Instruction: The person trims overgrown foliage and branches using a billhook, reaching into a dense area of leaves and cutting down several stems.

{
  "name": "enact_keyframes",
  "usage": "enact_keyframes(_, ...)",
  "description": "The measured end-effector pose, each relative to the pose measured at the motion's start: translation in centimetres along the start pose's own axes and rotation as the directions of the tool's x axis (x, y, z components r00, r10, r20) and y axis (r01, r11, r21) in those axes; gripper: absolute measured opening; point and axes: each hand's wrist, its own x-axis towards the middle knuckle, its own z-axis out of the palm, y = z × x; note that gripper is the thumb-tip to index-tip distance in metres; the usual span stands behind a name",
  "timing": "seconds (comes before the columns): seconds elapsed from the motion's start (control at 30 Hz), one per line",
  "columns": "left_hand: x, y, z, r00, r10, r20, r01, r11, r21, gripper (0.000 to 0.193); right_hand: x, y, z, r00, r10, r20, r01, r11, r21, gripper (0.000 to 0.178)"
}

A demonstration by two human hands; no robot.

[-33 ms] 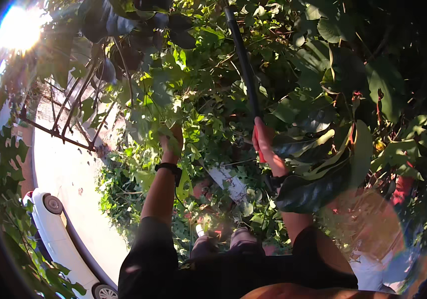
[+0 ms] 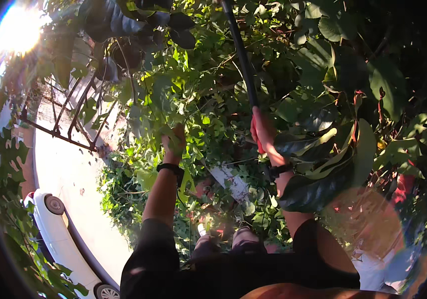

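Pole (image 2: pixel 243 62) slants up into the vines (image 2: pixel 206 119) from my right hand (image 2: pixel 264 132), fingers wrapped round its red grip (image 2: pixel 260 147). Left hand (image 2: pixel 176 142) among vines; finger state I can't tell. Pole likely stiff, top-heavy; best held by the grip.

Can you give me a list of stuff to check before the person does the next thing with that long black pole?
1. Right hand closed around the red grip of the long black pole: ok.
2. Far end of the pole: cannot tell, because it runs out of the picture's top edge.
3. Left hand holding something firmly: cannot tell. It is up among the leaves, and its hold is unclear.
4. Right forearm free of big leaves: not ok. A big dark leaf covers part of it.
5. White car well apart from the pole: ok. It's down at the lower left.
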Motion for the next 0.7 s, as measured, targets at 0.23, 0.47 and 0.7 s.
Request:
enact_keyframes(0.23, 0.6, 4.1, -2.6, 0.991, -0.129, 0.041, 0.135, 0.963, -0.234, 0.015, 8.9, 4.9, 2.2, 0.980, 0.160, -0.114, -0.163, 0.986, -0.017, 0.064)
enact_keyframes(0.47, -3.0, -3.7, -2.7, 0.915, -0.273, 0.297, 0.296, 0.955, -0.034, 0.022, -12.3, 22.6, 2.5, 0.745, 0.640, -0.186, -0.619, 0.768, 0.163, 0.071)
enact_keyframes(0.7, -3.4, 0.6, 2.6, 0.956, -0.273, 0.107, 0.287, 0.947, -0.146, 0.025, -16.9, 28.2, -5.7, 0.772, 0.453, -0.445, -0.495, 0.868, 0.025, 0.068)
